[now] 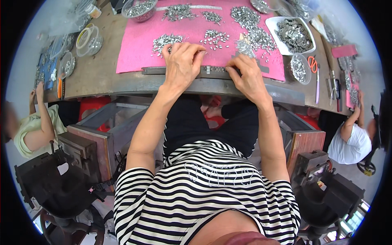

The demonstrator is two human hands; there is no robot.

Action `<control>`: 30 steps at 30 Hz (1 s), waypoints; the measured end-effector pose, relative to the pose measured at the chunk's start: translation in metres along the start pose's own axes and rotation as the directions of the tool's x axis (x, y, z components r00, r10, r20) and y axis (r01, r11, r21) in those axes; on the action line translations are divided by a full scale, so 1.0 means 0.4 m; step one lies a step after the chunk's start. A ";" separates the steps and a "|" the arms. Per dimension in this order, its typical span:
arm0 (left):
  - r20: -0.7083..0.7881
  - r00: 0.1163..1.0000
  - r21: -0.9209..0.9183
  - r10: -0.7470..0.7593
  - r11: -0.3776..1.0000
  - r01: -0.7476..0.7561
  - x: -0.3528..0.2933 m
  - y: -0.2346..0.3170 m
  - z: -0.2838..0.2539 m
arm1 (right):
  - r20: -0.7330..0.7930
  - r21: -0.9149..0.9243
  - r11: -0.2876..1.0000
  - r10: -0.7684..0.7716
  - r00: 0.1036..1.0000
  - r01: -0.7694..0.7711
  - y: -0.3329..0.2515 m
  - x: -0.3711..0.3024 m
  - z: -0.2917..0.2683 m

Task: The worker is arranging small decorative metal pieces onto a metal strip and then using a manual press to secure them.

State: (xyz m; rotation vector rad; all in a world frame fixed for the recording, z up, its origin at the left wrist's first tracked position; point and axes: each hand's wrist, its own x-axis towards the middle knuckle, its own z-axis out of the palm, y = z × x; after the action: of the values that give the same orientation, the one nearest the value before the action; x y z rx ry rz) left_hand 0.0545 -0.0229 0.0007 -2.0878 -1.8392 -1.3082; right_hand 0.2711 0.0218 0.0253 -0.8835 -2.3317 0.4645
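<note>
Outlined lettering (222, 178) seen on striped tee (196, 204); L hand (181, 61) & R hand (247, 75) held part-curled nr metal bar (155, 70), grip can't be told.

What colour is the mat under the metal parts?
The mat is pink; head view.

Long bar (155, 70): dark gray metal, thin and straight; it lies flat, sideways, along the near edge of the pink mat (134, 53). Some of it is hidden.
Little row (215, 69): small shiny silver bits, side by side, about at the middle of the bar. Too small to tell if they are joined.
Left pile (163, 41): loose silver bits, all jumbled, on the mat past the bar.
Thin bits (245, 47): pale and skinny, in a messy heap past the bar's right part.
</note>
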 end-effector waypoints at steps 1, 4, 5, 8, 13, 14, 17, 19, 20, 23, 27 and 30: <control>0.030 0.999 0.020 -0.028 0.999 0.027 0.006 -0.005 0.001 | -0.010 -0.031 0.999 -0.028 1.000 0.027 0.000 -0.002 0.002; 0.071 0.997 0.060 -0.038 0.998 0.034 0.026 -0.021 0.018 | -0.010 -0.046 0.998 -0.054 0.999 0.053 0.004 -0.001 0.003; 0.086 0.996 0.079 -0.022 0.997 0.016 0.032 -0.024 0.025 | 0.002 -0.030 0.998 -0.049 0.999 0.050 0.005 0.000 0.003; 0.103 0.995 0.165 -0.013 0.986 -0.005 0.052 -0.021 0.045 | 0.030 0.074 0.997 0.025 0.999 -0.027 0.018 0.011 -0.003; 0.149 0.989 0.182 0.023 0.982 -0.050 0.067 -0.016 0.048 | -0.069 0.114 0.990 0.088 0.994 -0.080 0.050 0.068 0.004; 0.157 0.987 0.170 0.036 0.984 -0.063 0.067 -0.017 0.048 | -0.066 0.091 0.993 0.087 0.994 -0.081 0.061 0.078 0.011; 0.146 0.987 0.165 0.064 0.982 -0.088 0.071 -0.019 0.059 | -0.071 0.038 0.998 0.061 0.996 -0.058 0.083 0.107 0.037; 0.157 0.986 0.157 0.059 0.984 -0.084 0.072 -0.019 0.061 | -0.077 0.009 0.999 0.035 0.996 -0.034 0.083 0.113 0.056; 0.167 0.985 0.150 0.052 0.986 -0.078 0.073 -0.021 0.061 | -0.085 -0.065 0.998 -0.003 0.996 -0.002 0.082 0.114 0.065; 0.197 0.980 0.114 0.043 0.991 -0.067 0.076 -0.031 0.060 | -0.084 -0.137 0.990 -0.053 0.995 0.041 0.074 0.114 0.063; 0.176 0.980 0.104 0.091 0.988 -0.110 0.082 -0.029 0.037 | -0.041 -0.132 0.991 -0.030 0.999 0.024 0.085 0.103 0.052; 0.261 0.965 0.028 -0.004 1.000 -0.003 0.070 -0.019 -0.074 | -0.036 -0.130 0.991 -0.017 0.999 0.012 0.079 0.088 0.036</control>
State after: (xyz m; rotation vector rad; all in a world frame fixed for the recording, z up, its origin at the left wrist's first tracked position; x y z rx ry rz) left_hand 0.0300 -0.0153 0.0335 -2.3414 -1.9402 -1.0402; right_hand 0.2558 0.0670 0.0126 -0.9273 -2.3540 0.2907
